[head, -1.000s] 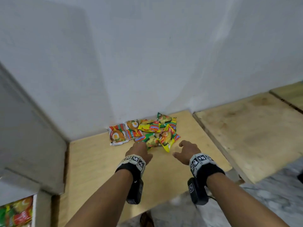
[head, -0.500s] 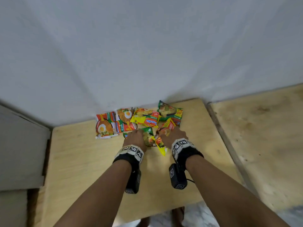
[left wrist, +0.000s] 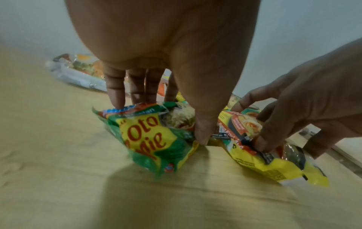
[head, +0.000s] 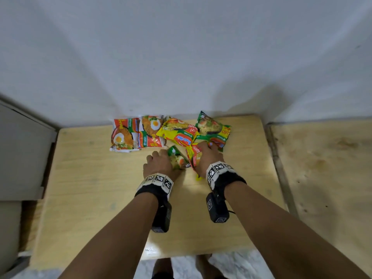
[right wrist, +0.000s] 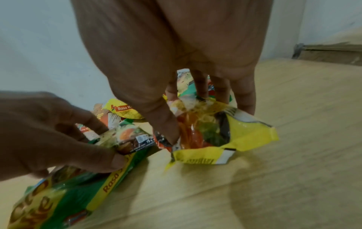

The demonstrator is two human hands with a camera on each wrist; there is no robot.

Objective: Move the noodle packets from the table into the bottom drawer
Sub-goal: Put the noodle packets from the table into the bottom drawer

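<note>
On the wooden tabletop (head: 84, 198), my left hand (head: 159, 165) pinches a green noodle packet (left wrist: 154, 139) between thumb and fingers, while my right hand (head: 209, 158) grips a yellow noodle packet (right wrist: 225, 136) just beside it. Four more packets (head: 173, 132) lie against the white wall (head: 181, 57) behind.

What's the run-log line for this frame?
phase: grasp | left hand: grips green packet | right hand: grips yellow packet | four packets left by wall | table | drawer: not in view
</note>
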